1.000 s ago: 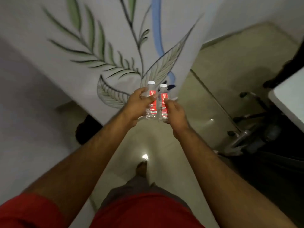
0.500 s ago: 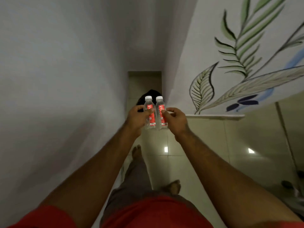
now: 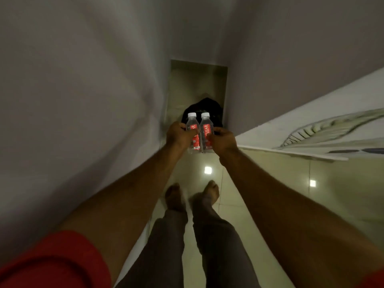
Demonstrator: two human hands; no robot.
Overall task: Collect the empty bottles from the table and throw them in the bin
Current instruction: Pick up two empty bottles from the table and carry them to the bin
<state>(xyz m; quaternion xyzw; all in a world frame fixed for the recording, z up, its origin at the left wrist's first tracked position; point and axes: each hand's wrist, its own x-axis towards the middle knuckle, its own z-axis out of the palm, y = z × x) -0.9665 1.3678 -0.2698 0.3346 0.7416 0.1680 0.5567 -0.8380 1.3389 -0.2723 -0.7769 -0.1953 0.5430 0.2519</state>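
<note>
Two small clear bottles with white caps and red labels stand upright side by side in front of me. My left hand (image 3: 179, 135) grips the left bottle (image 3: 192, 129). My right hand (image 3: 223, 139) grips the right bottle (image 3: 206, 129). The two bottles touch each other. Just beyond them, on the floor at the end of a narrow passage, sits a dark bin lined with a black bag (image 3: 209, 107); its lower part is hidden behind the bottles and my hands.
A plain grey wall (image 3: 83, 100) runs close on the left. A wall with a painted leaf mural (image 3: 311, 129) closes the right side. Glossy beige floor tiles (image 3: 270, 194) lie underfoot, with my bare feet (image 3: 193, 196) below my hands.
I have walked further into the passage. The bin is nearer and sits directly behind the bottles. The mural wall has slid off to the right. Both hands still hold their bottles.
</note>
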